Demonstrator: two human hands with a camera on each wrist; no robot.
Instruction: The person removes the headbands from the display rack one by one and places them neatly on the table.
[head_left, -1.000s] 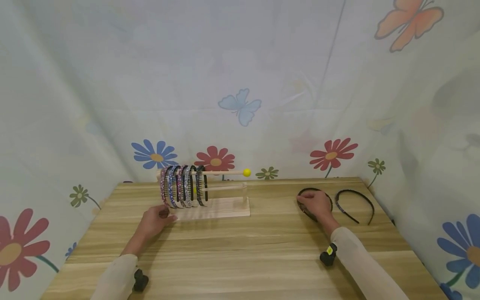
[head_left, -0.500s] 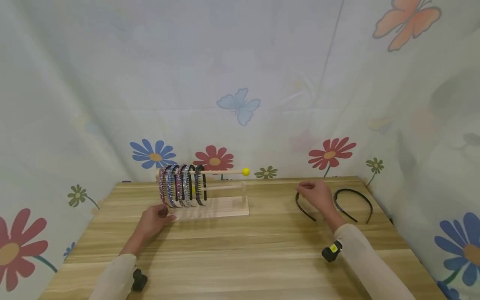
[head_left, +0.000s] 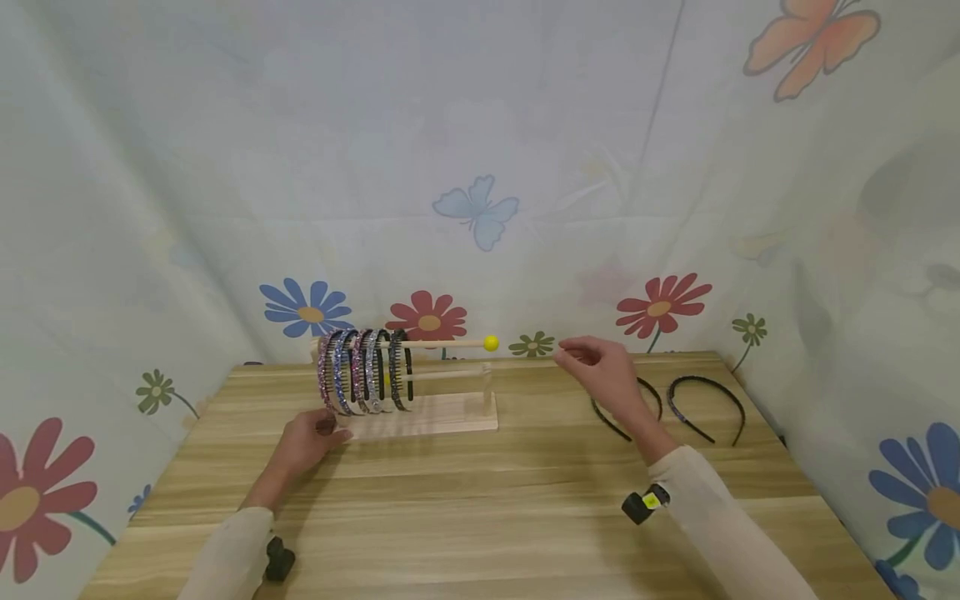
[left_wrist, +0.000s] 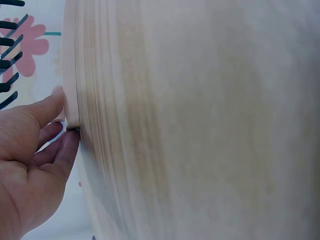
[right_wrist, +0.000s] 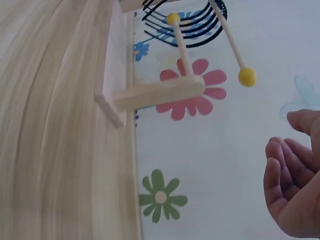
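Note:
A wooden headband rack (head_left: 450, 414) stands at the back left of the table. Several glittery toothed headbands (head_left: 363, 375) in pink, blue, silver and dark tones hang side by side on its rods. My left hand (head_left: 306, 442) holds the near left corner of the rack's base (left_wrist: 71, 65), thumb on one side and fingers at the end. In mid-air right of the rack is my right hand (head_left: 603, 371), thumb and fingers apart with nothing between them in the right wrist view. Behind my right hand, one dark headband (head_left: 611, 423) lies on the table, partly hidden by it.
Another dark headband (head_left: 708, 383) lies farther right on the wood-grain table (head_left: 480, 517). The upper rod ends in a yellow ball (head_left: 491, 342) that sticks out to the right. A flower-print cloth (head_left: 360, 167) hangs behind the table.
My right hand has risen off the dark headband and moved left toward the rack, while that headband stays on the table. My left hand keeps its place at the base.

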